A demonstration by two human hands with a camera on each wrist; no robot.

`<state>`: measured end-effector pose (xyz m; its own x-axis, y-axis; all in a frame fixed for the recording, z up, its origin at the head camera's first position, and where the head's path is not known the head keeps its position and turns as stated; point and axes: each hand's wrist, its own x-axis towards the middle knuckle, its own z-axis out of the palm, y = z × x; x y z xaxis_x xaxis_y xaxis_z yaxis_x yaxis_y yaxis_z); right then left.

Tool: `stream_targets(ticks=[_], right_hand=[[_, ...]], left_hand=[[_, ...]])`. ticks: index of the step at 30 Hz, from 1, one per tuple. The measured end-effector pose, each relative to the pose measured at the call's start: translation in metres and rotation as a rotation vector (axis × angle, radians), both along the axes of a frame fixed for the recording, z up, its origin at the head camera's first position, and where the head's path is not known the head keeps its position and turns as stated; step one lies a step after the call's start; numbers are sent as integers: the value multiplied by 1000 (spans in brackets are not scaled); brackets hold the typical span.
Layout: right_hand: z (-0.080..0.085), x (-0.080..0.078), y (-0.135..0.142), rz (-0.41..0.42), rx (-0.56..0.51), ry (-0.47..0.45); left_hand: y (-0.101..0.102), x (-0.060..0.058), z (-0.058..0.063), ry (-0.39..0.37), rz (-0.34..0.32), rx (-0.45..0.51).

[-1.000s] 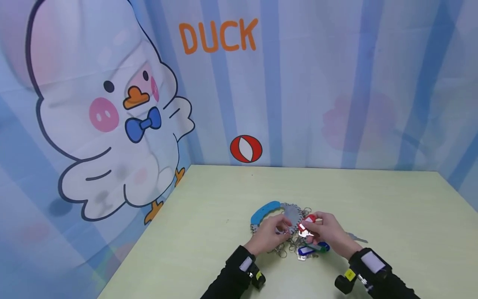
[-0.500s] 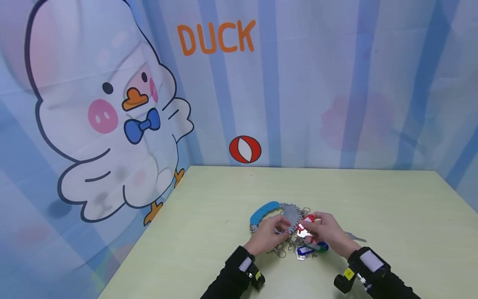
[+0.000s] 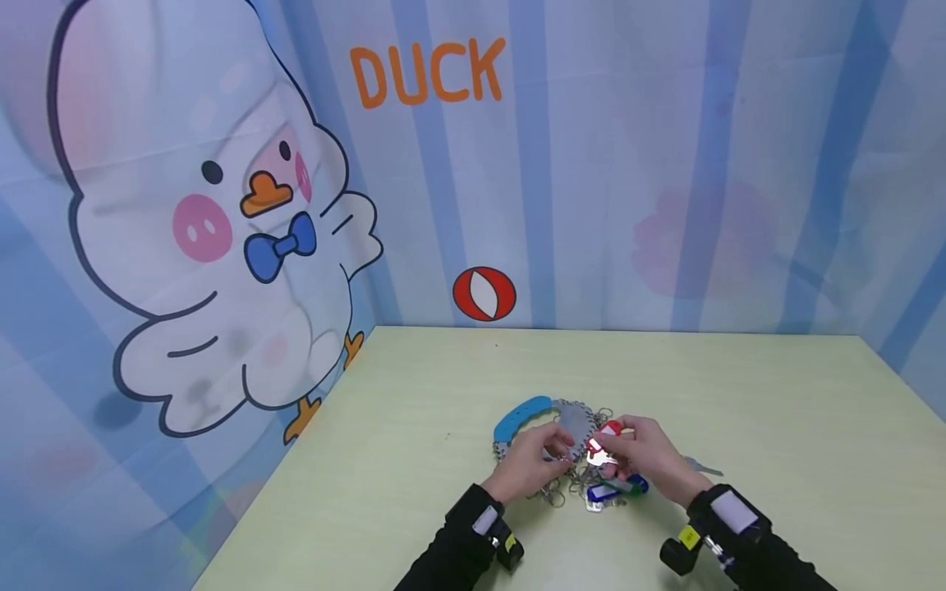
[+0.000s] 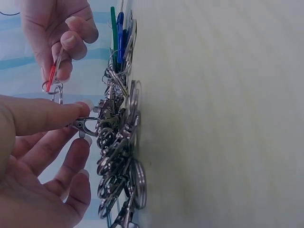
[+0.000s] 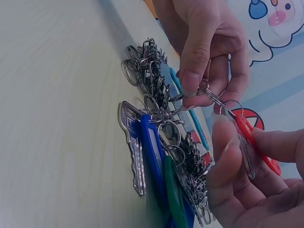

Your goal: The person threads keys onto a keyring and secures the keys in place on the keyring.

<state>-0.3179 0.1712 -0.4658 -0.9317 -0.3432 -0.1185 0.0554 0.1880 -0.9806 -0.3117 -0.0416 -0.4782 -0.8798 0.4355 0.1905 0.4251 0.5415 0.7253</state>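
Note:
A round grey metal key ring plate [image 3: 575, 420] with a blue handle [image 3: 521, 417] lies on the table, many snap hooks around its edge. My left hand [image 3: 528, 461] pinches one metal snap hook [image 4: 85, 126] at that edge between thumb and index finger. Beside it, my right hand [image 3: 654, 458] pinches a red key tag [image 5: 256, 142], with a silver key [image 5: 247, 159] hanging along it. Split rings link the red tag to the metal at my left fingertips. Below my right hand lie a blue key tag [image 5: 153, 156] and a green key tag [image 5: 175, 190].
A loose silver key [image 3: 704, 468] shows on the table right of my right hand. Another key [image 5: 133, 147] lies by the blue tag. The pale table [image 3: 414, 394] meets a printed duck curtain [image 3: 606, 164] at its back and left.
Both hands keep their holds and almost the same places. The whole head view shifts very slightly.

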Motion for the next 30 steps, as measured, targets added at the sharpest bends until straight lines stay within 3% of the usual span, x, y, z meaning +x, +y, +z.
stream_targets(ticks=[30], right_hand=[[2,1,-1,-64,78,11]], left_hand=[[1,0,-1,-22,7,7]])
